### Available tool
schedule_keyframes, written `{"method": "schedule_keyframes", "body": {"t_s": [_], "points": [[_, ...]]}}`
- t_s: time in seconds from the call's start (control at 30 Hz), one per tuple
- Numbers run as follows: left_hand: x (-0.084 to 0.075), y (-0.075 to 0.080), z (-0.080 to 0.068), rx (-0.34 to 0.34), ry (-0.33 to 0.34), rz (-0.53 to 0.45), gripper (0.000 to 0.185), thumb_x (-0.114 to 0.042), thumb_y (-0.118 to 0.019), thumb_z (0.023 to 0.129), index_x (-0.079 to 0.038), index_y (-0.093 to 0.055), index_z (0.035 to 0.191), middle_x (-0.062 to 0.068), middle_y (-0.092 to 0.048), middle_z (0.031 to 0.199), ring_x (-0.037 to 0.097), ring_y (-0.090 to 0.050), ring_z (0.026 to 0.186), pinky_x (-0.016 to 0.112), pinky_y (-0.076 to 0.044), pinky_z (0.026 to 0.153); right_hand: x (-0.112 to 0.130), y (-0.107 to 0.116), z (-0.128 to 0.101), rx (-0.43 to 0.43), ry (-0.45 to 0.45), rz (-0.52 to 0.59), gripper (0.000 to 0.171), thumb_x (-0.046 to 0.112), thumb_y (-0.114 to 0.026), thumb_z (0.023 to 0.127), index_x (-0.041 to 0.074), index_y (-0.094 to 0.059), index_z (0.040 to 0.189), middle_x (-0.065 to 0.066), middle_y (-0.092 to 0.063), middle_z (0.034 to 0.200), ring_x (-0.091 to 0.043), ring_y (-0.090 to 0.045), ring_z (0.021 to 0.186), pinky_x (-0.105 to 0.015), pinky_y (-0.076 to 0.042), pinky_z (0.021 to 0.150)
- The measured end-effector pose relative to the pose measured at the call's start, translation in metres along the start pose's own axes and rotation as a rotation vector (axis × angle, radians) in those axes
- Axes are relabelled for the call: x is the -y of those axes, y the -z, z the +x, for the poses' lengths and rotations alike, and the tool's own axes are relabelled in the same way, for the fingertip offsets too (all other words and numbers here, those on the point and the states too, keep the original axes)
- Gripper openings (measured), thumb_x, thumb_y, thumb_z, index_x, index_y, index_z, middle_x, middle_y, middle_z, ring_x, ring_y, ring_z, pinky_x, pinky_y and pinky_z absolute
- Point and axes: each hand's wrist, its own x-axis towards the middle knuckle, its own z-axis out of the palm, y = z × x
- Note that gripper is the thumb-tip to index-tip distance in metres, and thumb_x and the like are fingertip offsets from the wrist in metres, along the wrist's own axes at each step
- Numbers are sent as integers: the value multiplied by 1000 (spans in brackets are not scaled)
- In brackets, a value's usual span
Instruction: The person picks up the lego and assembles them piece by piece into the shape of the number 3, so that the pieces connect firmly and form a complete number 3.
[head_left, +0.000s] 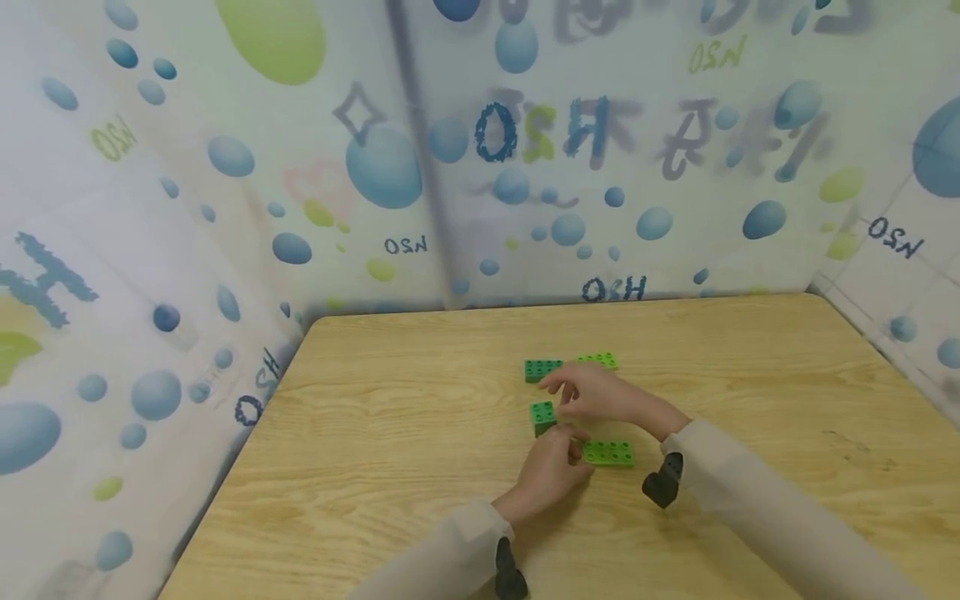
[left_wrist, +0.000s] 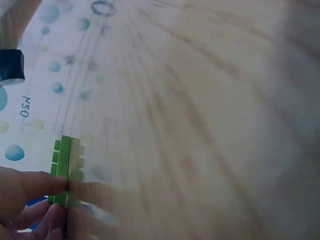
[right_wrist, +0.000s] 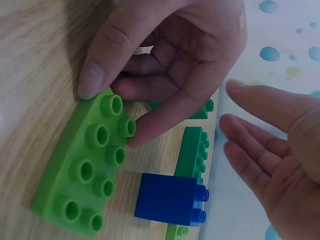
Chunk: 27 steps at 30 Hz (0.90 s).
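My left hand [head_left: 551, 468] rests low over the table and pinches one end of a light green eight-stud toy brick [right_wrist: 82, 167]; its thumb lies on the brick's edge in the right wrist view. That brick [left_wrist: 61, 162] appears side-on in the left wrist view. Just above the tabletop, my right hand [head_left: 603, 393] hovers with loosely bent fingers and nothing between them [right_wrist: 280, 150]. Below it stands a blue brick [right_wrist: 167, 200], hidden from the head view by the hand. A square green brick [head_left: 543, 417] stands between the two hands.
Beyond the right hand lie a dark green brick [head_left: 542, 371] and another light green brick [head_left: 600, 360]. The wooden table [head_left: 390, 400] runs back to a patterned wall covering [head_left: 525, 242]. Each wrist carries a small black camera [head_left: 663, 482].
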Motion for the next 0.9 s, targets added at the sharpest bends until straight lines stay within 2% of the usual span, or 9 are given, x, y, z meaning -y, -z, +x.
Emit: {"method": "schedule_keyframes", "body": {"t_s": [0.2, 0.47, 0.57, 0.63, 0.67, 0.73, 0.8, 0.9], "points": [[0, 1, -2, 5, -2, -17, 33, -4, -71, 78, -2, -60, 108, -1, -53, 82, 6, -49, 74, 19, -41, 64, -1, -2, 11, 110, 10, 13, 42, 2, -67, 81, -4, -55, 121, -19, -58, 116, -12, -62, 78, -26, -50, 66], [-2, 1, -2, 7, 6, -13, 32, -4, -71, 78, -1, -60, 108, -2, -52, 80, 6, -47, 72, 18, -40, 62, -3, -6, 16, 123, 26, -29, 39, 5, -69, 81, -4, -57, 117, -13, -62, 107, -17, -63, 83, -30, -50, 72], [-2, 1, -2, 10, 12, -13, 33, -4, -71, 78, -1, -60, 109, -2, -51, 80, 6, -46, 72, 18, -40, 63, -5, -7, 16, 120, 25, -28, 38, 5, -69, 81, -4, -58, 116, -14, -62, 108, -13, -63, 81, -40, -46, 85], [-2, 1, -2, 10, 10, -14, 34, -4, -72, 78, 0, -60, 109, -2, -50, 80, 6, -45, 72, 18, -39, 63, -6, -7, 17, 117, 28, -26, 37, 6, -68, 81, -5, -59, 115, -14, -63, 109, -11, -64, 79, -48, -37, 93], [-2, 1, -2, 11, 12, -13, 34, -4, -72, 78, 0, -60, 109, -3, -50, 80, 6, -45, 72, 18, -39, 63, -6, -7, 17, 115, 31, -25, 37, 6, -68, 81, -5, -59, 115, -14, -63, 109, -10, -64, 78, -52, -33, 96], [-2, 2, -2, 13, 17, -14, 34, -4, -71, 78, -1, -59, 110, -3, -49, 81, 6, -45, 72, 18, -39, 63, -7, -8, 17, 112, 39, -17, 37, 5, -68, 81, -5, -59, 115, -15, -63, 110, -9, -64, 78, -53, -31, 97], [-2, 1, -2, 13, 18, -12, 34, -4, -71, 78, 0, -59, 109, -2, -50, 81, 6, -45, 72, 18, -39, 63, -8, -8, 17, 108, 48, -10, 36, 4, -66, 81, -6, -59, 115, -15, -63, 109, -9, -64, 77, -48, -39, 92], [-2, 1, -3, 16, 21, -4, 34, -4, -72, 78, 0, -59, 109, -2, -50, 81, 7, -45, 72, 18, -40, 63, -9, -7, 16, 101, 59, 6, 36, 4, -64, 82, -6, -59, 116, -15, -63, 109, -8, -63, 76, -34, -50, 75]]}}
